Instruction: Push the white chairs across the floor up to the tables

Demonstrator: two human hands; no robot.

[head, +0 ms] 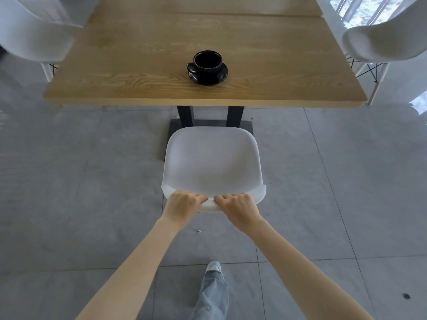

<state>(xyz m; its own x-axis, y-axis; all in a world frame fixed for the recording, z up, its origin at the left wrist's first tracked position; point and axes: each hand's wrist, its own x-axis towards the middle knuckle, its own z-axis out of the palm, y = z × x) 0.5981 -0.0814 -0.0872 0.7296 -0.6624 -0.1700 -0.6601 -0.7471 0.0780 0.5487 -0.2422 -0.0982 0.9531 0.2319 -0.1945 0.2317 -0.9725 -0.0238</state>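
A white chair stands on the grey tiled floor, its seat facing a wooden table. The front of the seat lies short of the table's near edge, above the dark base of the table's legs. My left hand and my right hand both grip the top rim of the chair's backrest, side by side, fingers curled over it. Two more white chairs stand by the table, one at the far left and one at the far right.
A black cup on a black saucer sits near the table's front edge. The table's two dark legs rise from a flat base plate under it. My leg in jeans and a light shoe is behind the chair.
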